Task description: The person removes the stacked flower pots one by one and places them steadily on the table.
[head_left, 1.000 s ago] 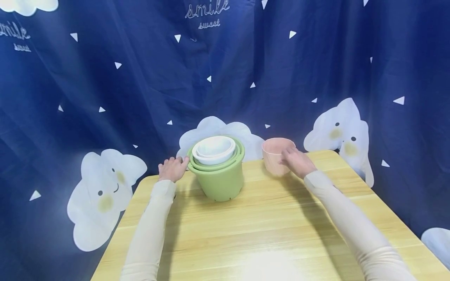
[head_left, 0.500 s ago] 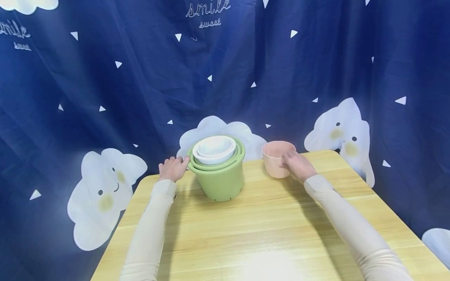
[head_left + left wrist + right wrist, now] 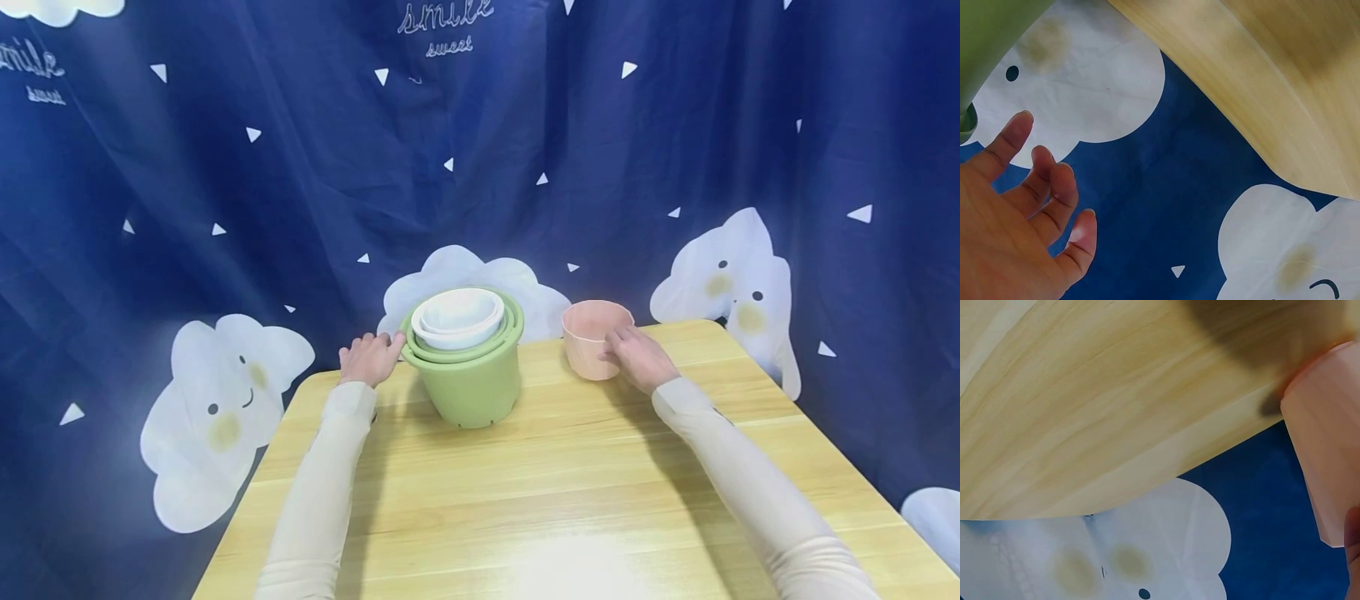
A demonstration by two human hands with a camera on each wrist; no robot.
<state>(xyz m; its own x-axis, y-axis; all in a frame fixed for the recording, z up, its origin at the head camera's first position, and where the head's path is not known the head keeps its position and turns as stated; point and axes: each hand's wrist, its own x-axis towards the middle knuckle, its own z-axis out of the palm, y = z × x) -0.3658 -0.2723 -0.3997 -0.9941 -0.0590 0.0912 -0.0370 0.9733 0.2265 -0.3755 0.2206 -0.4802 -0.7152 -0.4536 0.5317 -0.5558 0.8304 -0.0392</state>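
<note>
A large green flower pot (image 3: 472, 396) stands on the table with a smaller green pot (image 3: 480, 356) and white pots (image 3: 459, 337) nested inside. My left hand (image 3: 367, 360) is at its left rim, the thumb side touching it. In the left wrist view the fingers (image 3: 1066, 194) are relaxed and loosely bent, and the thumb is hidden. To the right, a pink flower pot (image 3: 583, 357) stands upright near the table's back edge. My right hand (image 3: 637, 357) pinches its right rim. Only a fingertip shows beside the pink pot (image 3: 1319, 437) in the right wrist view.
The wooden table (image 3: 525, 492) spreads out in front of both pots, with a bright glare near its front. Close behind its back edge hangs a dark blue curtain (image 3: 480, 200) with white clouds and triangles.
The pink pot has come down slightly with my right hand on its rim, then stayed nearly in place. My left hand and the green pot have not moved. The head view has shifted a little.
</note>
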